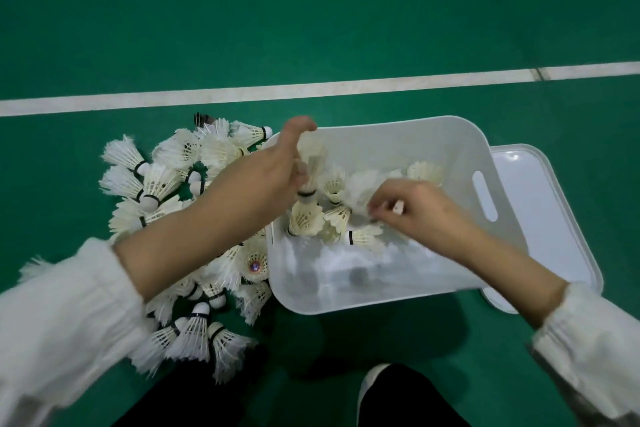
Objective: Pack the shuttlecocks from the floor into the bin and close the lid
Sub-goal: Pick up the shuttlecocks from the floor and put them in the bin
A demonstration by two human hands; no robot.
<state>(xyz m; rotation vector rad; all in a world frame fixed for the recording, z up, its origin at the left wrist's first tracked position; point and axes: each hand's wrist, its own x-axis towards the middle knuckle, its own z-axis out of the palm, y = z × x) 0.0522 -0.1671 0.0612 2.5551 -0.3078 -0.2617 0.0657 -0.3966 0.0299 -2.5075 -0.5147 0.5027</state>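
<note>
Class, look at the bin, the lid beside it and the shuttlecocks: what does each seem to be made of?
Bin: white plastic, probably; smooth, moulded, rounded corners, slot handle.
Lid: same glossy white plastic, with a glare spot.
Shuttlecocks: apparently real white feathers, frayed at the edges, on white rounded bases, material unclear.

You are on an indoor badminton court. The floor [311,10] under you is a green sports mat with a slight sheen, and a white boundary line [277,91] crosses it from side to side. A big pile of feather shuttlecocks [166,180] lies on this floor beside a white plastic bin [381,291], which also fits such a hall.
</note>
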